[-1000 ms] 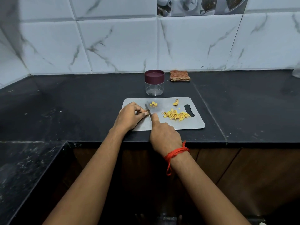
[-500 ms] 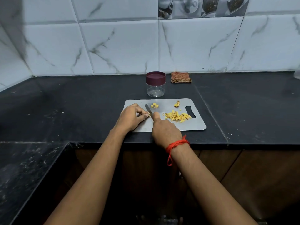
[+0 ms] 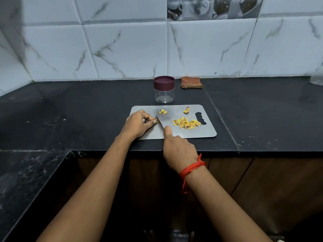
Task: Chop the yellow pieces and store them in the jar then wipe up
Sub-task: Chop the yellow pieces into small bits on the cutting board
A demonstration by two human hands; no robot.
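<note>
While the left hand [image 3: 138, 124] pinched a small yellow piece [image 3: 157, 121] on the grey cutting board [image 3: 208, 131], the right hand [image 3: 178, 151] gripped the knife [image 3: 160, 124], blade right against it. The chopped pile [image 3: 187, 123] sat toward the board's right side, and the lidded jar [image 3: 164, 89] stood just behind, cloth [image 3: 191, 82] beside it.

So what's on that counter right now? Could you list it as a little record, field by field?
left hand: pinches a yellow piece on the cutting board
right hand: grips the knife, blade against that piece
chopped pile: on the board, near its handle slot
other yellow bits: toward the board's far edge
jar: behind the board, looks empty, maroon lid on
cloth: folded, by the wall, right of the jar
stage: chopping; storing and wiping not yet done
</note>
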